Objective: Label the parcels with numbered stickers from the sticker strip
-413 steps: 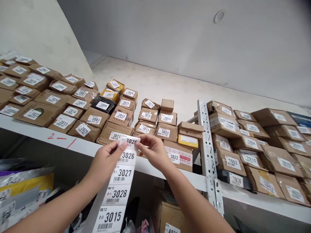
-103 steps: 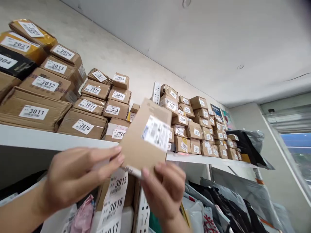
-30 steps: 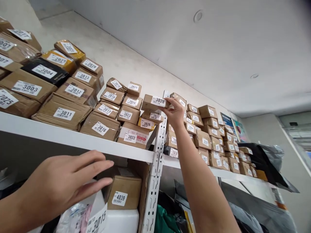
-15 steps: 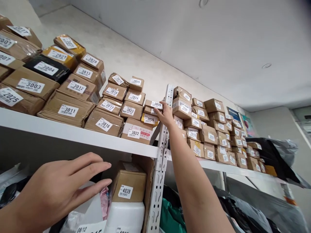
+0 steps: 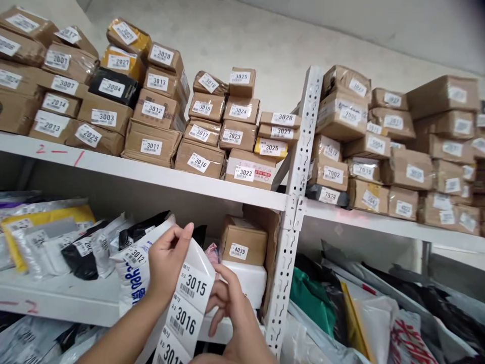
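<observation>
A strip of white number labels [image 5: 187,308] hangs in front of me, its top label reading 3015 and the one below 3016. My left hand [image 5: 166,263] pinches the strip's top left edge. My right hand [image 5: 227,316] curls its fingers against the strip's right side and behind it. Both hands are low in the picture, in front of the lower shelf. Up on the top shelf [image 5: 151,174], the small brown box marked 3028 [image 5: 282,120] lies on the box marked 3027 [image 5: 278,132], beside the white upright post [image 5: 297,172].
Several stacked brown cartons with number labels fill the top shelf on both sides of the post. The lower shelf [image 5: 56,296] holds plastic mailer bags and a brown box marked 4039 [image 5: 242,240] on a white box. More bags lie at lower right.
My right hand has left box 3028 on the stack and come down to the label strip. My left hand has taken hold of the strip's top. The view has dropped and turned left.
</observation>
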A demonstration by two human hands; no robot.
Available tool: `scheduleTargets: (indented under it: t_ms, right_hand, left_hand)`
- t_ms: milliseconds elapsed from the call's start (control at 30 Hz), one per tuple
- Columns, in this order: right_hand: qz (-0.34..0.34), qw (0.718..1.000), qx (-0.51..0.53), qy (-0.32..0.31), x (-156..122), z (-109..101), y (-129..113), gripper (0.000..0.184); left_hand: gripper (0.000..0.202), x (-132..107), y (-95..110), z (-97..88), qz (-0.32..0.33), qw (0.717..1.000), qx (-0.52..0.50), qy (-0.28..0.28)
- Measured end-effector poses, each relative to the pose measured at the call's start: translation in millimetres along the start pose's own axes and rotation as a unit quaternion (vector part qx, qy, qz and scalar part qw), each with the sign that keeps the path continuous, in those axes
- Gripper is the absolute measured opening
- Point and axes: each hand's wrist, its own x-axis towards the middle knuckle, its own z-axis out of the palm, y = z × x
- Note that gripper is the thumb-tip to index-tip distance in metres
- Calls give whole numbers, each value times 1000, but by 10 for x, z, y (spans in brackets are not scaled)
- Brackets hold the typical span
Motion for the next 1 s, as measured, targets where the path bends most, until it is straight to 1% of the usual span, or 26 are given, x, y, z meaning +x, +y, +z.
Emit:
scheduleTargets:
  t_ms: [67,100,133,167,200,233,267,333,400,433,500,533,567,633,700,733,833,900,933,1000]
  right_hand:
    - [18,997,17,70,-217,92,202,80]
    - [22,993,23,112,-261,98,273,82]
    - [23,988,28,148,-281,87,333,76]
    - [23,985,29,167,-287,64,389,61]
    - [25,985,31,170,-291,36,444,44]
    - [32,985,38,168,-300,7,498,30]
    - [42,983,53,168,-317,-18,553,25]
    - [65,976,105,182,-371,-51,655,29]
    - [79,963,155,205,-434,-60,737,34]
    - [78,960,168,212,-461,-56,769,33]
    - [60,957,170,227,-501,-32,816,28]
    - [45,957,163,236,-515,-12,833,26]
    - [35,957,156,244,-526,12,846,25]
    - [48,954,148,256,-545,72,870,24]
    - [96,945,152,272,-562,137,898,26]
    - [119,939,158,281,-568,167,916,28]
    - [156,919,200,302,-580,236,980,34]
    - [170,905,235,312,-584,255,1022,34]
    - [179,899,247,315,-587,256,1039,34]
    - [200,891,258,315,-596,243,1065,34]
  left_hand:
    - [44,-139,-138,34,-20,1000,12,-4]
    - [44,-204,-191,38,-23,1000,17,-8]
    - [44,-267,-233,31,-26,999,24,-19]
    - [44,-329,-265,12,-25,998,32,-46]
    - [44,-392,-291,-20,-22,995,43,-86]
    - [44,-458,-313,-65,-20,989,52,-136]
    - [42,-530,-337,-120,-26,980,55,-190]
    - [40,-691,-402,-253,-63,956,29,-284]
    - [43,-863,-497,-389,-124,935,-1,-331]
    - [43,-945,-552,-448,-144,926,3,-348]
    - [32,-1085,-655,-535,-149,917,43,-366]
    - [28,-1138,-696,-561,-137,918,70,-366]
    - [28,-1179,-729,-576,-118,920,91,-363]
    - [31,-1229,-767,-579,-69,923,120,-359]
    - [32,-1247,-780,-563,-14,918,156,-365]
    - [32,-1244,-780,-553,13,911,181,-371]
    - [36,-1142,-749,-543,71,876,259,-400]
    - [37,-937,-700,-565,100,858,292,-411]
    - [37,-782,-668,-584,115,855,309,-400]
    - [35,-385,-597,-628,155,856,362,-336]
